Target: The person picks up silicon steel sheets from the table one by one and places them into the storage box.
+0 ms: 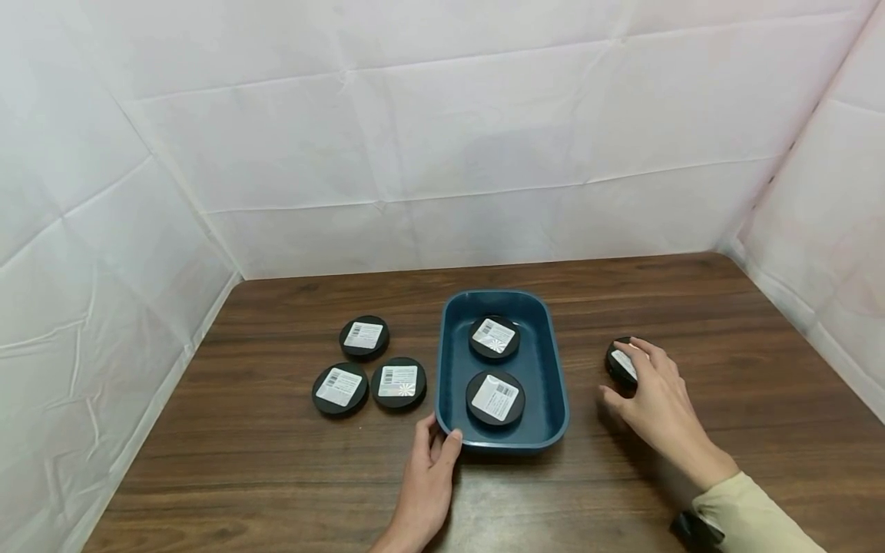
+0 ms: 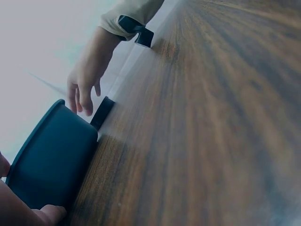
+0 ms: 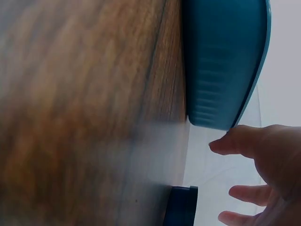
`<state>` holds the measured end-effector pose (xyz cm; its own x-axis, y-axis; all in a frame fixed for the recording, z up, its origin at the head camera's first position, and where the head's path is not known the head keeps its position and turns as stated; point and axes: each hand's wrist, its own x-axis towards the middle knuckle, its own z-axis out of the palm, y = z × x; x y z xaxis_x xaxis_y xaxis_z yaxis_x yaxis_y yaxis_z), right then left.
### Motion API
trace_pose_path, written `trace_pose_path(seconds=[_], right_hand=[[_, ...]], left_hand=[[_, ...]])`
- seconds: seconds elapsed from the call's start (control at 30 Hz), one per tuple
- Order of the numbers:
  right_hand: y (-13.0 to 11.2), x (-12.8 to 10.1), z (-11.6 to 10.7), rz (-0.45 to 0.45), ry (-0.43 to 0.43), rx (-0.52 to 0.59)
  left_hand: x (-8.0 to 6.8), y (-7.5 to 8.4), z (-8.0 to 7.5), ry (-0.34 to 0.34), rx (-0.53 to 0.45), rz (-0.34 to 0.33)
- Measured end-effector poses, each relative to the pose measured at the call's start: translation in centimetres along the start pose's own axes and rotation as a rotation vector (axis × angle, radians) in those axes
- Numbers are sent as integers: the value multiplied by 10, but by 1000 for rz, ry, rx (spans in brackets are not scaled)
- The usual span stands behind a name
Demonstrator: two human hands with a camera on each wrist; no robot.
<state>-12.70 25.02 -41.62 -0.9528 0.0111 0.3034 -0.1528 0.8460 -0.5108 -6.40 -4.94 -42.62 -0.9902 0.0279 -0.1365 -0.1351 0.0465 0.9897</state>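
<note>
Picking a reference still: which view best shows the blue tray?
The head view: it looks down into the blue tray, showing its interior and nearly all its rim. The left wrist view shows mainly the outside, partly behind the left hand; the right wrist view, an outer wall cut off at the top.

A blue tray (image 1: 542, 378) holds two black discs (image 1: 495, 398).

Decent gap on the worktop (image 1: 585, 319) between the tray (image 1: 545, 369) and lone disc (image 1: 623, 362), but tray's raised walls block low sideways slides; three discs (image 1: 398, 383) crowd its left.
</note>
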Motion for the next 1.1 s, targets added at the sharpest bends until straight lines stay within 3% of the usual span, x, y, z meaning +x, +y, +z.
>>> trace_pose_path(seconds=[0.63,1.1], right_hand=[[18,15,-4,52,-82,-44],[25,24,-3,94,-235,-97]], left_hand=[[-1,1,0,12,11,-29],[0,0,0,5,4,-21]])
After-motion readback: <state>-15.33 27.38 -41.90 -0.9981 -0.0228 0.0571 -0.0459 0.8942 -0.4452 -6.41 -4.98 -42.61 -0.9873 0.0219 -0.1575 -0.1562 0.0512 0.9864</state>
